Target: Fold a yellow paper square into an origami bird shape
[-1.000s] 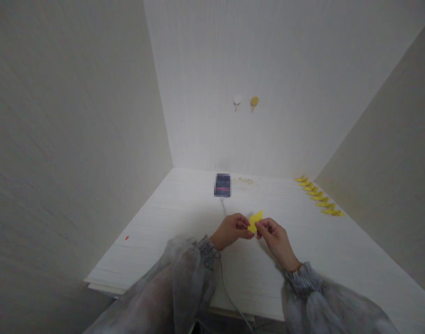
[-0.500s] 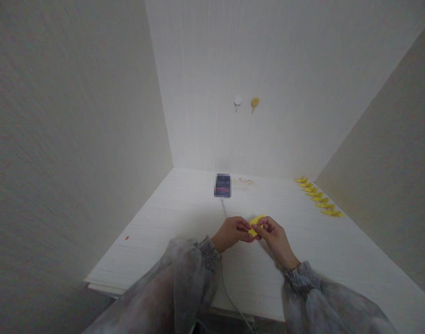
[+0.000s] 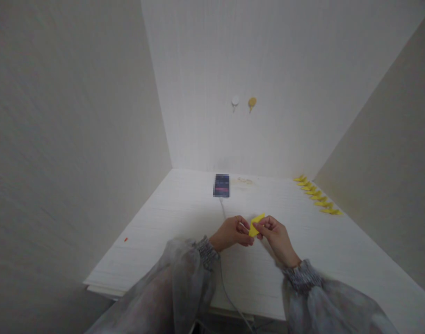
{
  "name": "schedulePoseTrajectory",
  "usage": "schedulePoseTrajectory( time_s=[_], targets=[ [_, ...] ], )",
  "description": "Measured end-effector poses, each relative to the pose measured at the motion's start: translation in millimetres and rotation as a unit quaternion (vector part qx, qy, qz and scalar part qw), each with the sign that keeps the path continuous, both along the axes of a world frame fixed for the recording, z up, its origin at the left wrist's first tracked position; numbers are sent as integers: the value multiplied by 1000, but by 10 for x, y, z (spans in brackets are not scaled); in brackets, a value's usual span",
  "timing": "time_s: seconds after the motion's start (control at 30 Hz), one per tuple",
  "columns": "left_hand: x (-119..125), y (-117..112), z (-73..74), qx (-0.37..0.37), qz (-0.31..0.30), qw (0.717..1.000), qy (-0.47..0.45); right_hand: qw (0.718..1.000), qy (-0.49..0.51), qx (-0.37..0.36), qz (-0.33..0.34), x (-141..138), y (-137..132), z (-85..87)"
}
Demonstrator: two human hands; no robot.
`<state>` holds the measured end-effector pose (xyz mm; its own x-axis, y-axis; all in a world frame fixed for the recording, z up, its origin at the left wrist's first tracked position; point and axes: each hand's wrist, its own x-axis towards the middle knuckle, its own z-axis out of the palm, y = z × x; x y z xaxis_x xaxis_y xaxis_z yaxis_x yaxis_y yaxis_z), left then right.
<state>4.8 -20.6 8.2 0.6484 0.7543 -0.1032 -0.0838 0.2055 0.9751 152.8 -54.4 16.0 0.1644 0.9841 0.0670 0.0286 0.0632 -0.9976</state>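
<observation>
Yellow folded paper (image 3: 252,229) is held just above the white tabletop (image 3: 156,218), between the person's two hands and near the middle of the work surface. The right hand (image 3: 276,235) pinches it between thumb and fingers, partly covering it; the left hand (image 3: 233,232) has its fingers curled at the paper's left edge, though whether they grip it or merely touch it, I cannot tell. Beyond the hands, close to the back wall (image 3: 205,139), a dark device (image 3: 222,186) with a blurred-out face has a pale cable (image 3: 227,292) running toward the person; the left hand and wrist hide part of it before it reaches the near edge. Brownish marks (image 3: 243,181) lie just right of the device. Along the table's right side stands a row of yellow folded pieces (image 3: 313,194), well apart from the hands. A small orange-red scrap (image 3: 126,239) lies far left. Sheer, gathered sleeves (image 3: 186,273) block parts of the near edge. Higher up, a white hook (image 3: 235,100) and a gold hook (image 3: 252,102) sit side by side.
</observation>
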Motion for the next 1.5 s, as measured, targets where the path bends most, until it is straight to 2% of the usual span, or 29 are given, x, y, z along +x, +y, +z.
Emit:
schedulePoseTrajectory(
  time_s=[0.4, 0.67, 0.87, 0.97, 1.07, 1.37, 1.5],
  targets=[
    [17, -7, -52, -33, 0, 998, -60, 1000, 0, 3, -21, 16, 0, -14],
    [7, -14, 24, -30, 14, 999, -27, 1000, 0, 3, -31, 41, 19, -60],
    [-9, 2, -43, 27, -1, 1000, -17, 999, -7, 2, -44, 43, 39, -81],
    [4, -2, -89, 77, 21, 997, 2, 999, -5, 2, -52, 26, 29, -54],
    [21, -10, -114, 92, 42, 995, 1, 998, -13, 6, -61, 19, 17, -34],
    [49, -6, -135, 51, 57, 996, -37, 997, -15, 31, -73, 31, 18, -63],
    [47, -22, -101, 28, 61, 996, -54, 996, -26, 37, -79, 24, 13, -57]
  ],
)
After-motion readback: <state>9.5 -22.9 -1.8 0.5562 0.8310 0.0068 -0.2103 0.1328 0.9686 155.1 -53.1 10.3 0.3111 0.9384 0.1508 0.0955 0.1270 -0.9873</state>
